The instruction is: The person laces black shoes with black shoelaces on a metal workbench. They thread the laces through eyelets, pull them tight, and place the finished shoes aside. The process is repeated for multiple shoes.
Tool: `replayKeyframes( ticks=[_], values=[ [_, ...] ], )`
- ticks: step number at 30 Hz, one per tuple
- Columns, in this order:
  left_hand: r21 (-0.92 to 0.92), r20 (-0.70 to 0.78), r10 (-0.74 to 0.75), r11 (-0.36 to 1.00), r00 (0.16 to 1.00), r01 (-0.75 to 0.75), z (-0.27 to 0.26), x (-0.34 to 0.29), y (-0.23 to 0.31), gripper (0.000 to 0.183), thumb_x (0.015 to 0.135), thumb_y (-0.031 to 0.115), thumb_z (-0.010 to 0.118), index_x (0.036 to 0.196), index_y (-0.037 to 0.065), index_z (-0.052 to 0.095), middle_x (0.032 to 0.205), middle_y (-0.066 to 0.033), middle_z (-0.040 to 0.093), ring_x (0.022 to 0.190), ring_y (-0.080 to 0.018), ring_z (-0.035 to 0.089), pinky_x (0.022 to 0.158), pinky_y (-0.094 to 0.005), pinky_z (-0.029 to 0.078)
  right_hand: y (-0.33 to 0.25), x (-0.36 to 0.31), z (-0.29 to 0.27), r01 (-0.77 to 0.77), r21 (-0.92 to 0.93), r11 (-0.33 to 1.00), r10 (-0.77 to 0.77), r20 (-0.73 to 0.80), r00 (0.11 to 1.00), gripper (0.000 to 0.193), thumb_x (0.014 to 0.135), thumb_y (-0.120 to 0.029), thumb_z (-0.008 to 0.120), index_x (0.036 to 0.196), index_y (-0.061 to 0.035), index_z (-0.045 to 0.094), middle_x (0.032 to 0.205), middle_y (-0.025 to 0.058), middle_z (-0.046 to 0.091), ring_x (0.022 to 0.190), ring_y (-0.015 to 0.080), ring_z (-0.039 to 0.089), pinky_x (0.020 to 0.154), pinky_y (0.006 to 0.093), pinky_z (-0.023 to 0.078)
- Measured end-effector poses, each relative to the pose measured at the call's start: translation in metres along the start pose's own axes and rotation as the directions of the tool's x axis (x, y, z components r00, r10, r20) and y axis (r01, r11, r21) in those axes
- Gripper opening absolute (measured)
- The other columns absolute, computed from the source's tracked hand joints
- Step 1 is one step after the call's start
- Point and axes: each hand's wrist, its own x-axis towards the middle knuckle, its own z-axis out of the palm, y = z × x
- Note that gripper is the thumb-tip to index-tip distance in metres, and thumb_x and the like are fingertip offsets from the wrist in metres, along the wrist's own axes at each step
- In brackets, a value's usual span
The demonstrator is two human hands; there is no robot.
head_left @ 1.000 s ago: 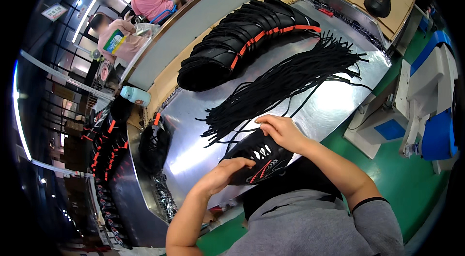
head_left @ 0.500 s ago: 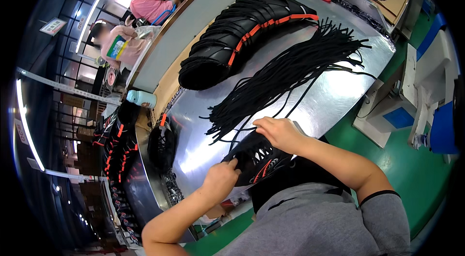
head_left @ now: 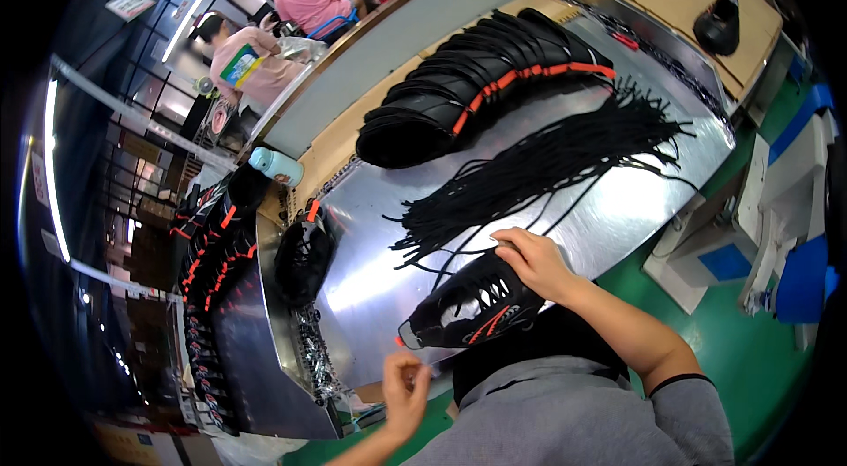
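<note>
A black sneaker (head_left: 468,311) with red and grey side marks lies at the table's near edge, close against my body, its toe towards my right. Over its front part is my right hand (head_left: 535,265), thumb and forefinger pinched on a black shoelace. My left hand (head_left: 406,391) hangs off the table edge just below the shoe's heel, apart from it. Its fingers are curled in, and what they hold, if anything, is hidden. Beyond the sneaker spreads a thick bundle of loose black shoelaces (head_left: 538,166).
A nested row of black shoes (head_left: 485,86) with orange tabs lies behind the laces on the metal table (head_left: 353,289). One shoe (head_left: 304,259) sits at left, near a light-blue bottle (head_left: 276,166). More shoes (head_left: 207,245) line the far left. Another shoe (head_left: 717,25) stands on cardboard.
My left hand has left the shoe's heel and dropped down towards me, uncovering the heel and opening. My right hand stays over the front part. The whole view has shifted somewhat.
</note>
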Motion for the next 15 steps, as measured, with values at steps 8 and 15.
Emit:
replayKeyframes(
  ticks=[8, 15],
  values=[
    [-0.757, 0.594, -0.192, 0.196, 0.781, 0.624, 0.067, 0.024, -0.014, 0.039, 0.097, 0.021, 0.062, 0.126, -0.002, 0.05, 0.117, -0.0088, 0.059, 0.112, -0.0166, 0.055, 0.095, -0.0313, 0.046, 0.006, -0.001, -0.013, -0.131, 0.107, 0.986, 0.128, 0.037, 0.991, 0.013, 0.091, -0.008, 0.065, 0.101, -0.0005, 0.063, 0.087, 0.0073, 0.067, 0.075, 0.0163, 0.064, 0.064, 0.0268, 0.049],
    [-0.407, -0.053, 0.374, 0.839, 0.926, -0.362, 0.055, 0.101, 0.093, 0.028, 0.089, 0.016, 0.071, 0.107, -0.003, 0.061, 0.091, -0.0089, 0.066, 0.08, -0.0215, 0.064, 0.072, -0.0331, 0.05, -0.006, 0.018, -0.01, -0.332, 0.516, 0.79, 0.347, 0.07, 0.935, 0.007, 0.099, -0.011, 0.055, 0.104, -0.0054, 0.055, 0.091, 0.0019, 0.059, 0.054, 0.0016, 0.04, 0.049, 0.0163, 0.032]
  ],
)
